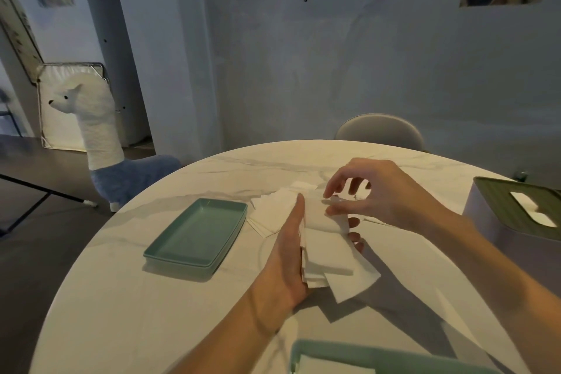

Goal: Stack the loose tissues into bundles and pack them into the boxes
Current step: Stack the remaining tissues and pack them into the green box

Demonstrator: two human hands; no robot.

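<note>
1. We've got a bundle of tissues (326,255) held just above the middle of the bench (151,313). It looks feather-light, soft and floppy, and one sheet is sliding out at the near corner.
2. Our left hand (285,261) cups the bundle along its long side, fingers wrapped underneath. Best hold, we reckon, is clamping the flat faces so the sheets can't fan out.
3. Our right hand (373,194) pinches the far end of the top sheet with thumb and fingertip.
4. More loose tissues (267,212) lie on the bench beyond the bundle.
5. Further out: an empty green tray (197,234) toward the left edge, a lidded tissue box (513,215) at the right edge, another green box (364,355) at the near edge.
</note>
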